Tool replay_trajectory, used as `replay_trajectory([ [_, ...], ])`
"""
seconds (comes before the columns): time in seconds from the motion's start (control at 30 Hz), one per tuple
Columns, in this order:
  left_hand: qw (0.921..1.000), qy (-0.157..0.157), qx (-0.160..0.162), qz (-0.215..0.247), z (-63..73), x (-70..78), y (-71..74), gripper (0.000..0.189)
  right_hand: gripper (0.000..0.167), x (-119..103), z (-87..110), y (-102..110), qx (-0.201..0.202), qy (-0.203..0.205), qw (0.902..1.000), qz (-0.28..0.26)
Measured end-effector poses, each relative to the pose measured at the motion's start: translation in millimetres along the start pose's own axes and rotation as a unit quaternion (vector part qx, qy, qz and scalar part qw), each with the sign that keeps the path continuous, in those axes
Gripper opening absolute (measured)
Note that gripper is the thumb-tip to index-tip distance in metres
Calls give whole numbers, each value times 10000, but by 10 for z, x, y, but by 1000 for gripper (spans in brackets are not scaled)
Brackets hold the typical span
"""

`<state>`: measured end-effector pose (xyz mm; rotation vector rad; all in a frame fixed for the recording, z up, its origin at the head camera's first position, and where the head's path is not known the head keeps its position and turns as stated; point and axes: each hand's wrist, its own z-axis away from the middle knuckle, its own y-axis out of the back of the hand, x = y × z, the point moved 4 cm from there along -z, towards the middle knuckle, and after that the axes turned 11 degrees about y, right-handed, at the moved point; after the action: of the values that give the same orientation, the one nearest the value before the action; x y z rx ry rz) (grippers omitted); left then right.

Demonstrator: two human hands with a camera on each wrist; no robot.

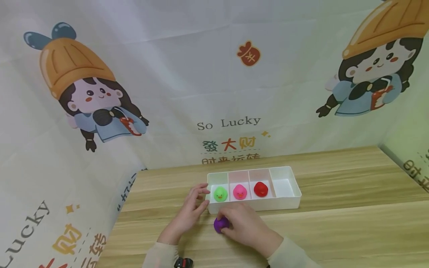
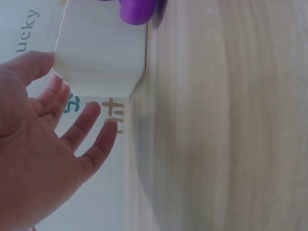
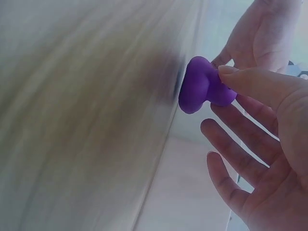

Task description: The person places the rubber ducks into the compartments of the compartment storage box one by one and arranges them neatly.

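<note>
A purple rubber duck [image 3: 196, 86] is pinched between the thumb and fingers of my right hand [image 1: 246, 225], just in front of the white divided box [image 1: 268, 204]. My left hand [image 1: 189, 210] touches the box's left end, its fingers spread in the left wrist view. Inside the box sit a green duck [image 1: 220, 194] in the leftmost compartment, a pink duck [image 1: 240, 192] in the one beside it and a red duck [image 1: 260, 189] in the third. The rightmost compartment [image 1: 283, 187] shows only its white floor.
The box stands on a wood-grain table [image 1: 352, 223] near the back. Behind it hangs a printed cloth [image 1: 187, 93] with cartoon figures and lettering, which also covers the left and right sides. A dark wrist strap [image 1: 183, 262] shows at the bottom edge by the left sleeve.
</note>
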<state>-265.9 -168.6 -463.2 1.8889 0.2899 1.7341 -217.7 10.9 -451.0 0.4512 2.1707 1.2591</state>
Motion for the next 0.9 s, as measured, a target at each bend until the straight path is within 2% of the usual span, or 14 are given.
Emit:
replay_trajectory([
  [0.57, 10000, 8, 29, 32, -14, 8, 21, 26, 26, 57, 154, 237, 308, -367, 9982, -349],
  [0.9, 9999, 33, 38, 87, 2, -13, 8, 25, 25, 17, 229, 373, 506, -207, 9980, -304],
])
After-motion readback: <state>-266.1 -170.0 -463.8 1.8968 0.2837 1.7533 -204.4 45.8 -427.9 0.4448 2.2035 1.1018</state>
